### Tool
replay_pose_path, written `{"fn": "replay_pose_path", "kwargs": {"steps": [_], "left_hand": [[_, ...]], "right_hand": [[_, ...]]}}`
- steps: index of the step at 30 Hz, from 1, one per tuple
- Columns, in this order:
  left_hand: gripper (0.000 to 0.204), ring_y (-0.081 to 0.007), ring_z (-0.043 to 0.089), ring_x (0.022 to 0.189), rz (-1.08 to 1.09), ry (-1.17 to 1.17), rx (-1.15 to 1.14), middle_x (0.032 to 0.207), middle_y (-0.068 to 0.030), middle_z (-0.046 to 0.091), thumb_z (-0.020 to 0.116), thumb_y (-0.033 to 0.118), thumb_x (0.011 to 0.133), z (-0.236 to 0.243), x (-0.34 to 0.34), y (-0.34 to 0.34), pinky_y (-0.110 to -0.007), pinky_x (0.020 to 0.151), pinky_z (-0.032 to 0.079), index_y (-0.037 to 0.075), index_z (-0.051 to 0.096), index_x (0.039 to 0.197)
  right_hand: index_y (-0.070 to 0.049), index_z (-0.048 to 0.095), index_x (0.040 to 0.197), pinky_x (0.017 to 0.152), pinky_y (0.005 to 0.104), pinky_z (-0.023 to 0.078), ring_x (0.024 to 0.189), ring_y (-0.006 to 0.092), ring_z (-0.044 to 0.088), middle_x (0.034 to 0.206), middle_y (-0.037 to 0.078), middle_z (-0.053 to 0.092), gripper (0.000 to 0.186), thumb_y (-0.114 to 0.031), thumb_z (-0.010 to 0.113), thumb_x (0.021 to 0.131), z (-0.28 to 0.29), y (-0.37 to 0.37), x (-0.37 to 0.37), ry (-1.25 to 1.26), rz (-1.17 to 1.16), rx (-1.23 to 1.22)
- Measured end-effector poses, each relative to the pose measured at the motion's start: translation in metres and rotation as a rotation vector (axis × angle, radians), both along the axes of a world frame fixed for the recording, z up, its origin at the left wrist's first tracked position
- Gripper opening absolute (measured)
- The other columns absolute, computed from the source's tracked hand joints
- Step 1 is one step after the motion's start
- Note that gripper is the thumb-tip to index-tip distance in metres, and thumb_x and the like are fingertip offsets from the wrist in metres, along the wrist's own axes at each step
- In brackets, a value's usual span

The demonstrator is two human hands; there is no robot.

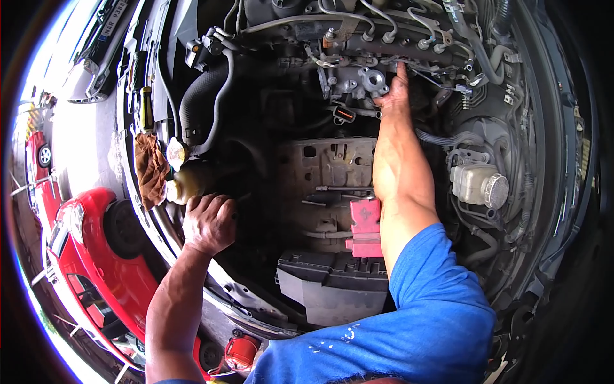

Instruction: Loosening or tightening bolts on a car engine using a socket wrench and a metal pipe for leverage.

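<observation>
My right hand (394, 88) reaches deep into the engine bay, against the right side of a grey metal housing (350, 84) with a round flanged opening. One digit stretches up along the flange; another bends in under it, and the rest are hidden. My left hand (210, 223) is closed in a fist at the bay's left side, just below a yellowish plastic reservoir (187, 185). What it holds, if anything, is hidden. Above that hand, a brown rag (151, 169) and a screwdriver with a yellow-and-black handle (146, 110) lie along the front panel.
Metal fuel lines (387, 37) and hoses cross the far side. A red plastic cover (365, 227) and a black box (332, 285) stand near my body. At right sits a brake fluid reservoir (476, 184). A red car (105, 269) is parked to the left.
</observation>
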State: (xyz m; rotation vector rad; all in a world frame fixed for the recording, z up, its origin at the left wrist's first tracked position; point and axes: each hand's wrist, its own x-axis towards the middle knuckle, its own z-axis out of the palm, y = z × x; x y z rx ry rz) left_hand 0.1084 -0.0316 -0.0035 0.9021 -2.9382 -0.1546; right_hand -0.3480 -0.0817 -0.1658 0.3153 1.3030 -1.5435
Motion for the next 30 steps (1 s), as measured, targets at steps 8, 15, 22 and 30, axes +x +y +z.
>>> {"fn": "replay_pose_path", "kwargs": {"steps": [8, 15, 22, 30], "left_hand": [[0.028, -0.0221, 0.066, 0.088, 0.009, -0.006, 0.005, 0.092, -0.0029, 0.068, 0.067, 0.011, 0.065, -0.003, 0.002, 0.000, -0.039, 0.081, 0.045, 0.011, 0.062, 0.092], [0.031, -0.0229, 0.066, 0.089, 0.015, -0.012, 0.010, 0.094, -0.0040, 0.068, 0.067, 0.011, 0.062, -0.002, 0.003, 0.001, -0.039, 0.082, 0.046, 0.010, 0.064, 0.093], [0.031, -0.0224, 0.066, 0.090, 0.022, -0.004, 0.012, 0.093, -0.0035, 0.068, 0.067, 0.010, 0.062, -0.002, 0.003, 0.001, -0.039, 0.082, 0.045, 0.010, 0.064, 0.093], [0.031, -0.0223, 0.066, 0.090, 0.024, 0.014, 0.022, 0.094, -0.0035, 0.069, 0.068, 0.010, 0.062, 0.001, 0.003, -0.001, -0.039, 0.082, 0.046, 0.010, 0.064, 0.093]], "right_hand": [[-0.014, 0.059, 0.129, 0.097, 0.0572, 0.044, 0.118, 0.0304, 0.058, 0.130, 0.005, 0.062, 0.066, -0.066, 0.050, 0.090, -0.008, -0.002, -0.002, -0.045, -0.074, -0.120], [-0.011, 0.061, 0.124, 0.095, 0.0522, 0.050, 0.109, 0.0326, 0.063, 0.121, 0.008, 0.066, 0.055, -0.056, 0.052, 0.095, -0.017, -0.002, -0.004, -0.125, -0.149, -0.280], [-0.010, 0.061, 0.124, 0.097, 0.0524, 0.049, 0.110, 0.0332, 0.063, 0.121, 0.009, 0.066, 0.054, -0.055, 0.052, 0.095, -0.023, -0.001, -0.007, -0.139, -0.126, -0.264], [-0.011, 0.060, 0.126, 0.098, 0.0525, 0.048, 0.111, 0.0334, 0.062, 0.124, 0.009, 0.065, 0.054, -0.055, 0.052, 0.095, -0.023, -0.003, -0.006, -0.112, -0.147, -0.332]]}}
